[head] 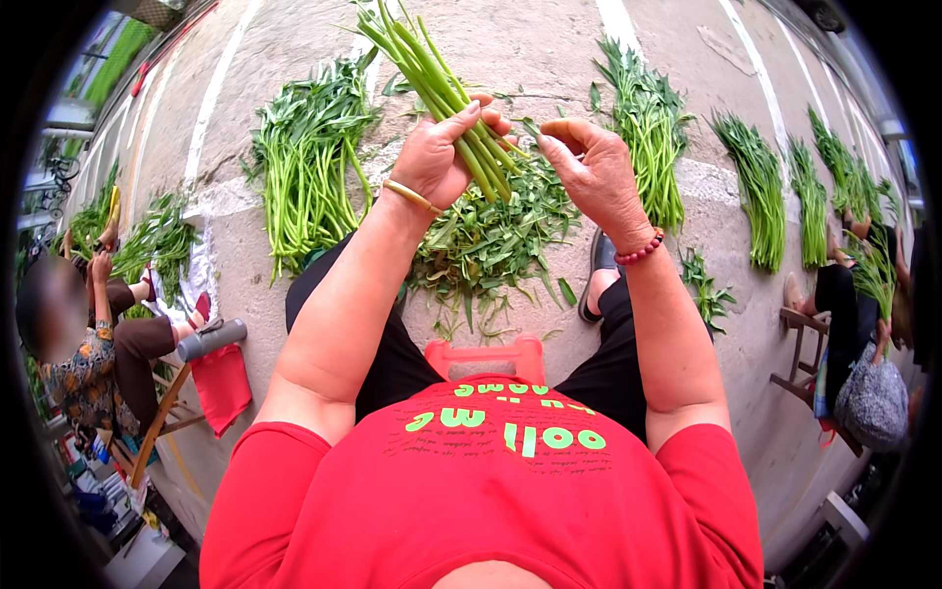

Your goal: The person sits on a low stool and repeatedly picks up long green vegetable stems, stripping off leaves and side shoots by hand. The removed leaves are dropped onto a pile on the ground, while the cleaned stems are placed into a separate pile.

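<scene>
My left hand point(441, 158) grips a bunch of long green stems point(434, 81), likely water spinach, with the thick ends towards me and the tips running up out of the picture. To its right, my right hand point(585, 158) pinches a small green leaf point(531, 127) between thumb and forefinger, close to the stem ends. Beneath both hands a heap of loose leaves point(493, 235) lies on the concrete. Left of the heap rests a large pile of leafy stems point(313, 162); a narrower pile point(647, 140) lies beyond my right hand.
A red plastic stool point(486, 353) shows between my legs. More bundles of greens point(751, 191) lie in a row at the right. One person point(81, 353) sits at the far left beside a wooden chair; another point(872, 375) at the far right holds greens. A small leafy clump point(704, 287) lies near my right foot.
</scene>
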`<action>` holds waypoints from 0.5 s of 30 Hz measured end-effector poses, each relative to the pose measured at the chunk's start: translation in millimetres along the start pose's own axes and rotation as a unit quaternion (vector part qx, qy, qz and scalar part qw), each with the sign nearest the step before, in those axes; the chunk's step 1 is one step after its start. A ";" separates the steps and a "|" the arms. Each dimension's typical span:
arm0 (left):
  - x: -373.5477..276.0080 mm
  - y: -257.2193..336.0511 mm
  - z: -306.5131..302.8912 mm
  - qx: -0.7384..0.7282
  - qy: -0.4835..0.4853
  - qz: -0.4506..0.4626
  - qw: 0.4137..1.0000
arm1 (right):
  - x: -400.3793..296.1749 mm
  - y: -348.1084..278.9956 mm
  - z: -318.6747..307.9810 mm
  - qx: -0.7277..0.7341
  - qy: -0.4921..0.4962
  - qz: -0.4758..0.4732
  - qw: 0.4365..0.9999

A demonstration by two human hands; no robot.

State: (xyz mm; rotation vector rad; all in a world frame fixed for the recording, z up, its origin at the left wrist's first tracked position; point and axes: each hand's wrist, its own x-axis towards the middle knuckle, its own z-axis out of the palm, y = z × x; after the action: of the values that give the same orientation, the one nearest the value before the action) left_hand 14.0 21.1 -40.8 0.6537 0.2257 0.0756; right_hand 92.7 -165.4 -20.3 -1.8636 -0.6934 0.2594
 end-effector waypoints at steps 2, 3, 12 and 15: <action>-0.1 -0.9 2.3 -0.004 -0.012 -0.008 1.000 | -2.4 -4.3 3.0 -0.002 0.000 -0.023 1.000; -1.3 -1.5 3.9 -0.006 -0.015 -0.014 1.000 | -4.3 -12.9 3.6 -0.028 -0.009 -0.045 0.999; -2.1 -6.3 9.5 0.013 -0.030 -0.027 0.999 | -11.5 -14.6 12.5 -0.059 -0.027 -0.049 0.997; -2.3 -5.2 11.1 0.022 -0.042 -0.028 0.998 | -11.4 -9.1 12.0 0.008 -0.035 0.004 0.999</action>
State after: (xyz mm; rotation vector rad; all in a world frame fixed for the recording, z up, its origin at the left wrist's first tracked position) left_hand 14.2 10.1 -35.0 0.6922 0.1649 -0.0106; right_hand 74.7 -160.2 -18.4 -1.8494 -0.7298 0.3363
